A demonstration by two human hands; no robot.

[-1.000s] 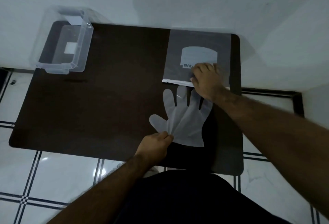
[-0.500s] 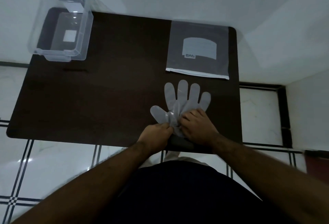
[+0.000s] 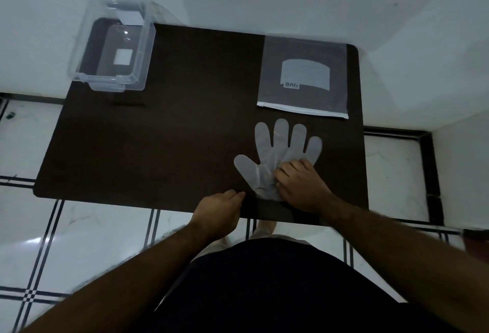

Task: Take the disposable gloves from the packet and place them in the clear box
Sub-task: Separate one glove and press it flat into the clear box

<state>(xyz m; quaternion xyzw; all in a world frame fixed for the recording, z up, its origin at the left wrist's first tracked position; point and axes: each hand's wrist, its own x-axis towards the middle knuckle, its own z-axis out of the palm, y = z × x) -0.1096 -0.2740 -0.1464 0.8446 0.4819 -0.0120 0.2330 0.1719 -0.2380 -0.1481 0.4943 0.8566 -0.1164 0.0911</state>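
Observation:
A translucent disposable glove [image 3: 275, 147] lies flat on the dark table [image 3: 172, 134], fingers pointing away from me. My right hand [image 3: 299, 187] presses on its palm and cuff, fingers bunching the plastic. My left hand [image 3: 219, 213] rests at the table's near edge, just left of the cuff, fingers curled and apart from the glove. The grey glove packet [image 3: 304, 76] lies at the far right, its white opening strip facing the glove. The clear box [image 3: 113, 47] stands empty at the far left corner.
The table's near edge runs just under my hands. White tiled floor with dark lines surrounds the table. A white wall stands behind the table's far edge.
My right hand left the packet and came down onto the glove's palm. My left hand let go of the cuff and drew back to the left.

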